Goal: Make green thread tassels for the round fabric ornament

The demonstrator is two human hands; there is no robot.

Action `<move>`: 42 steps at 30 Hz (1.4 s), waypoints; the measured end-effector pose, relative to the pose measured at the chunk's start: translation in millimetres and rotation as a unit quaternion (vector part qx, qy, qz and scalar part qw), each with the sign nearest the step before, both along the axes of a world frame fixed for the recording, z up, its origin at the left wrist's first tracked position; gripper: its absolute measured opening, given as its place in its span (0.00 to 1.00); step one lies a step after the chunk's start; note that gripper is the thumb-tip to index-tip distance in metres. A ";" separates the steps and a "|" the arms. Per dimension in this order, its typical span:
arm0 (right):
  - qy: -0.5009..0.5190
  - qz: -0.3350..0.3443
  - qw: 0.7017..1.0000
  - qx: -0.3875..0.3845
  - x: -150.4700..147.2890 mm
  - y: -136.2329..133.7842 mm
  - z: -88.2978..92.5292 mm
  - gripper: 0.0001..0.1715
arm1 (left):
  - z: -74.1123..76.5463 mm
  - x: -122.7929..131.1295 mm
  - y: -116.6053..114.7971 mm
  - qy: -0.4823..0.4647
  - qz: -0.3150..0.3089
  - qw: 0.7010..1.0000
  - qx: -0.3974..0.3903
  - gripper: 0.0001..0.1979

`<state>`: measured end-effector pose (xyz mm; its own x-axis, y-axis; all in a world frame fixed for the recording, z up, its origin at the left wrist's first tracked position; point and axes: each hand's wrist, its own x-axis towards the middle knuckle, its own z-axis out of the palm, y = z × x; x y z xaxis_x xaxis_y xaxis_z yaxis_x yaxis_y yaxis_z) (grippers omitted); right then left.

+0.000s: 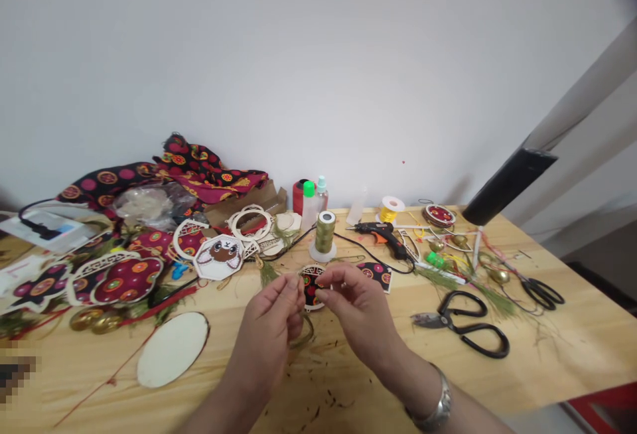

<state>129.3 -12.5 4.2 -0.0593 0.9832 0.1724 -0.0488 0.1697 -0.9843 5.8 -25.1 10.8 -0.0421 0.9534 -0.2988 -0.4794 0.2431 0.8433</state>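
My left hand (279, 311) is closed, thumb pressed to the forefinger in a pinch. A loop of thin olive cord (309, 336) shows just below its fingers and appears to run into them. My right hand (361, 308) faces it, thumb and forefinger curled toward each other; whatever thin thing may lie between those tips is too small to make out. Between and behind both hands is a round ornament (311, 291) with a pale wooden rim and dark patterned cloth, partly covered by the fingers. Beyond it stands a spool of olive thread (325, 235).
Black-handled scissors (455, 323) lie right of my right hand, a second pair (543, 293) farther out. A glue gun (381, 235) with its cable rests behind. Wooden frames, a sheep-face piece (219, 258) and patterned cloth (199, 172) crowd the left. An oval board (173, 349) lies nearer.
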 end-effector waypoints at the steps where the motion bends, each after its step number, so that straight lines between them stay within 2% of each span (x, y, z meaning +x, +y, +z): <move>1: -0.014 -0.004 1.000 0.025 -0.6 -1.5 -0.5 0.08 | 0.7 0.0 -0.3 -0.008 -0.002 1.000 -0.004 0.13; 4: -0.069 -0.014 0.994 0.079 -1.1 -3.9 -1.8 0.12 | 2.2 -0.5 -1.1 -0.036 -0.002 0.999 -0.025 0.12; 11: -0.149 -0.045 0.976 0.152 3.9 -3.1 -2.4 0.14 | 3.3 -2.6 0.6 -0.090 -0.022 0.994 -0.052 0.13; 17: -0.188 -0.029 0.970 0.151 5.1 -2.7 -1.0 0.12 | 3.1 -5.2 -1.2 -0.102 -0.030 0.993 -0.052 0.11; 23: -0.318 -0.022 0.920 0.227 7.6 -2.5 1.3 0.17 | 5.9 -5.0 -3.6 -0.105 -0.035 0.992 -0.053 0.11; 28: -0.374 -0.023 0.890 0.259 5.6 -2.8 6.3 0.14 | 4.5 -4.9 -6.1 -0.104 -0.034 0.993 -0.051 0.11; 32: -0.397 0.002 0.870 0.291 3.5 3.8 7.2 0.13 | 5.1 -7.4 -7.2 -0.101 -0.021 0.993 -0.052 0.11; 34: -0.380 0.008 0.876 0.296 2.6 12.9 9.9 0.12 | 6.7 -10.1 -6.9 -0.099 0.001 0.994 -0.051 0.11; 37: -0.303 0.004 0.911 0.278 1.1 36.5 21.5 0.09 | 8.8 -14.8 -6.6 -0.094 0.052 0.993 -0.039 0.12; 39: -0.233 0.004 0.941 0.247 0.6 57.2 34.9 0.07 | 9.0 -17.1 -7.0 -0.092 0.070 0.993 -0.035 0.13; 42: -0.129 -0.038 0.974 0.182 3.0 87.0 60.9 0.07 | 7.3 -18.7 -8.8 -0.087 0.078 0.992 -0.051 0.15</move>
<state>132.3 74.5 65.2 -0.0766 0.8627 0.5000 0.2177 0.5038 -0.8359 -12.9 -33.9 18.1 -0.1263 0.9041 -0.4083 -0.6547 0.2332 0.7190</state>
